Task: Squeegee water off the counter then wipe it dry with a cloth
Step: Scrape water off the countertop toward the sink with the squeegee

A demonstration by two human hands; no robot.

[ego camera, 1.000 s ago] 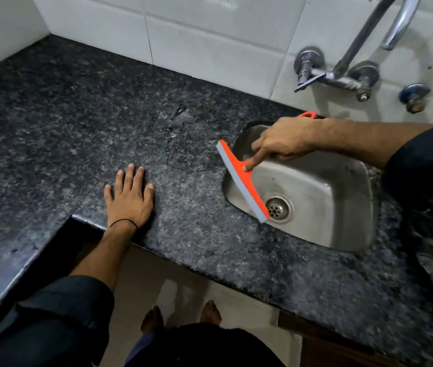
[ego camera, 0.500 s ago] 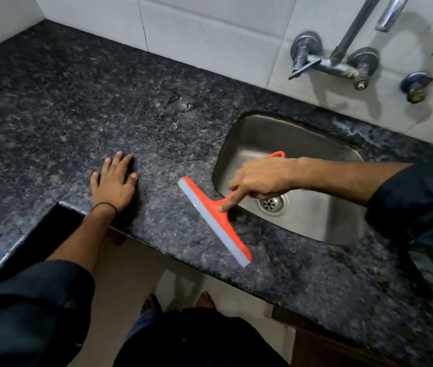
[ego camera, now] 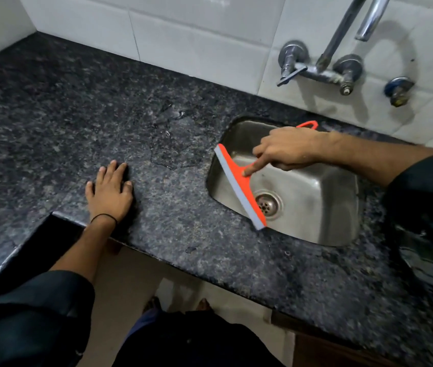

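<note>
Squeegee [ego camera: 239,187] is swinging back over the sink [ego camera: 316,210], right grip [ego camera: 289,148] grasping it, left grip [ego camera: 109,193] released; I'm squeegeeing the ten o'clock puddle [ego camera: 169,152] next.

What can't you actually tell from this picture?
Squeegee handle: head view, mostly covered by the right hand.
Tap spout: head view, cut off by the top edge.
Whether it touches the sink: the angle hides it.
Drying cloth: nowhere in view.
Puddle outline: faint on the speckled counter.

Dim indoor light. The tap [ego camera: 342,43] casts soft shadows on the tiles behind it. Faint glare inside the sink [ego camera: 316,207] below. Frame edges bend and blur.
</note>
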